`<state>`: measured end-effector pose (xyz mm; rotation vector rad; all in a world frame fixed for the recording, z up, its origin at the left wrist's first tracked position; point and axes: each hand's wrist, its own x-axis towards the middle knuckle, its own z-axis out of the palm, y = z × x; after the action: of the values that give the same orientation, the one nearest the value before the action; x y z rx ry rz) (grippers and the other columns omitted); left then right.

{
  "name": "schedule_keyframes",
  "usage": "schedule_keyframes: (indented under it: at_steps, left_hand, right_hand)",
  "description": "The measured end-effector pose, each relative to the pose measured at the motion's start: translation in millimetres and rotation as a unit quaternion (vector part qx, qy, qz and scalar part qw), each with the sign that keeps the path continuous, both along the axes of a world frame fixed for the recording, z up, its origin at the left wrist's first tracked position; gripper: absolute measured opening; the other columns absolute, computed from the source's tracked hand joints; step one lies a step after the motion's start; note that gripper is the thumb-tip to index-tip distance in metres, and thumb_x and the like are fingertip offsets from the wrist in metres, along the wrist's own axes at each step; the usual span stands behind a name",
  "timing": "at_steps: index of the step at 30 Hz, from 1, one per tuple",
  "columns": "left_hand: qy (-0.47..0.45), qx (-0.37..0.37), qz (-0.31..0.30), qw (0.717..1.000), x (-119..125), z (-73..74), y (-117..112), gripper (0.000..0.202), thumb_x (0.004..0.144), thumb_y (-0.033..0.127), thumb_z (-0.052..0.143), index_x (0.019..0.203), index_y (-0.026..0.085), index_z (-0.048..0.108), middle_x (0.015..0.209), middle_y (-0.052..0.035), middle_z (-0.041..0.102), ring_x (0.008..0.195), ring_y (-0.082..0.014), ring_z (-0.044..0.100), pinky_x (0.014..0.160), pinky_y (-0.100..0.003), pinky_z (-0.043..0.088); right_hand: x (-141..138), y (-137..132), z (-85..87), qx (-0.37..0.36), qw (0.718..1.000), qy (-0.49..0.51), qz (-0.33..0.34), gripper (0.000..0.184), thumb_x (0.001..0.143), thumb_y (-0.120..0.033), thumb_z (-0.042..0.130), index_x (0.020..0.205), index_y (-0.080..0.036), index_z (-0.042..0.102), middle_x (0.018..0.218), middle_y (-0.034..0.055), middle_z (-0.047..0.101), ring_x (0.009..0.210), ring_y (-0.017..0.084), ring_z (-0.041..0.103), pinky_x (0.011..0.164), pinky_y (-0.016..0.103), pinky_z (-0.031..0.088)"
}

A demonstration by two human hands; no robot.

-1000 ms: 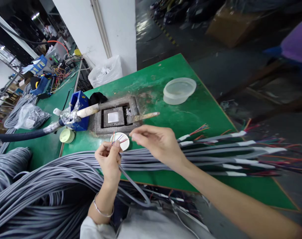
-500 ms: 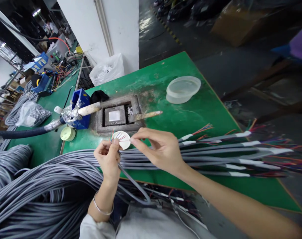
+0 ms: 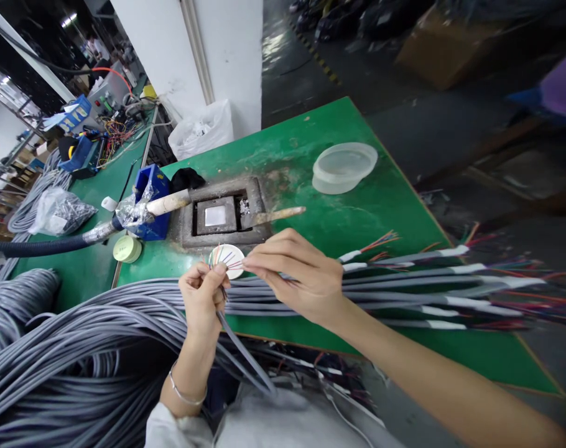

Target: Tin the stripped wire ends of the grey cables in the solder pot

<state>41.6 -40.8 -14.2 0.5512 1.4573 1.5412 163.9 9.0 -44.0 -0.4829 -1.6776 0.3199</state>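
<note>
My left hand [image 3: 203, 289] is closed around the end of a grey cable [image 3: 245, 354], just below its stripped part. Thin coloured wires [image 3: 227, 258] fan out above the thumb, over a small round white dish [image 3: 237, 269]. With thumb and fingers pinched, my right hand [image 3: 296, 274] holds the tips of a couple of reddish wires on the fan's right side. Behind the dish is a heated-looking metal pot [image 3: 214, 216] with a shiny silver square surface, set in a stained frame. A flat scraper-like tool [image 3: 280, 215] rests on the frame's right edge.
A thick bundle of grey cables [image 3: 138, 305] runs along the table's front, its stripped ends [image 3: 469, 269] to the right. A hose nozzle [image 3: 168, 203] leans by a blue bin [image 3: 152, 230]. Clear plastic tubs [image 3: 343, 168] stand at back right; a yellowish round container [image 3: 127, 249] sits left.
My right hand has closed in on the wires and now pinches the reddish ones at their tips. The wires have spread wider; my left hand has shifted slightly.
</note>
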Motion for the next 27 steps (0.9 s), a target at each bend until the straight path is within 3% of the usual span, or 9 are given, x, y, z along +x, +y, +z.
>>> schedule_keyframes:
  at_steps: [4, 8, 11, 14, 18, 21, 27]
  left_hand:
    - [0.046, 0.024, -0.001, 0.999, 1, -1.6, -3, 0.044, 0.047, 0.042, 0.080, 0.045, 0.014, 0.047, 0.037, 0.0049, 0.050, 0.022, 0.0015, 0.024, 0.024, -0.012, 0.014]
    - [0.095, 0.057, 0.006, 0.994, -2, -5.1, -5, 0.037, 0.055, 0.039, 0.078, 0.047, 0.013, 0.052, 0.039, 0.0032, 0.054, 0.023, 0.0008, 0.027, 0.025, -0.012, 0.017]
    - [0.104, 0.062, 0.006, 0.993, -5, -6.1, -5, 0.036, 0.056, 0.037, 0.077, 0.046, 0.013, 0.052, 0.039, 0.0025, 0.054, 0.024, 0.0008, 0.026, 0.025, -0.013, 0.016]
    - [0.109, 0.068, 0.003, 0.992, -7, -6.3, -5, 0.035, 0.056, 0.037, 0.077, 0.046, 0.013, 0.053, 0.040, 0.0026, 0.055, 0.024, 0.0007, 0.026, 0.026, -0.013, 0.016]
    - [0.133, 0.079, 0.007, 0.988, -6, -7.5, -5, 0.033, 0.058, 0.036, 0.077, 0.046, 0.014, 0.055, 0.041, 0.0021, 0.056, 0.025, 0.0000, 0.027, 0.026, -0.014, 0.018]
    - [0.147, 0.087, 0.007, 0.985, -4, -9.3, -6, 0.029, 0.060, 0.034, 0.076, 0.048, 0.014, 0.058, 0.041, 0.0022, 0.057, 0.026, -0.0004, 0.029, 0.028, -0.015, 0.021]
    - [0.146, 0.075, -0.012, 0.986, -2, -11.8, -6, 0.028, 0.062, 0.034, 0.075, 0.049, 0.014, 0.060, 0.042, 0.0022, 0.056, 0.028, -0.0004, 0.028, 0.029, -0.015, 0.020]
  right_hand:
    - [1, 0, 1.8, -0.037, 0.999, -0.032, 0.014, 0.012, 0.082, -0.010, 0.054, 0.077, -0.021, 0.056, 0.069, 0.0029, 0.061, 0.068, 0.016, 0.053, 0.061, 0.029, 0.045]
    - [5, 3, 5.0, -0.200, 0.979, 0.023, 0.034, 0.015, 0.084, -0.017, 0.050, 0.070, -0.021, 0.049, 0.065, 0.0011, 0.052, 0.063, 0.014, 0.048, 0.058, 0.028, 0.041]
    - [7, 5, 5.0, -0.284, 0.954, 0.089, 0.029, 0.012, 0.082, -0.022, 0.055, 0.071, -0.021, 0.052, 0.066, 0.0006, 0.052, 0.061, 0.012, 0.046, 0.058, 0.028, 0.040]
    - [6, 6, 4.7, -0.337, 0.936, 0.094, 0.037, 0.012, 0.080, -0.028, 0.059, 0.071, -0.020, 0.058, 0.066, 0.0015, 0.057, 0.062, 0.013, 0.049, 0.059, 0.028, 0.040]
    - [3, 5, 6.0, -0.428, 0.892, 0.033, 0.138, 0.026, 0.079, -0.039, 0.057, 0.065, -0.017, 0.062, 0.062, 0.0026, 0.063, 0.061, 0.014, 0.054, 0.057, 0.026, 0.042]
    - [1, 3, 6.7, -0.442, 0.878, 0.013, 0.183, 0.026, 0.077, -0.038, 0.058, 0.065, -0.016, 0.065, 0.064, 0.0031, 0.065, 0.062, 0.014, 0.057, 0.058, 0.026, 0.043]
    - [1, 2, 6.7, -0.386, 0.909, 0.039, 0.150, 0.016, 0.076, -0.027, 0.060, 0.066, -0.017, 0.066, 0.064, 0.0028, 0.065, 0.061, 0.013, 0.056, 0.057, 0.026, 0.042]
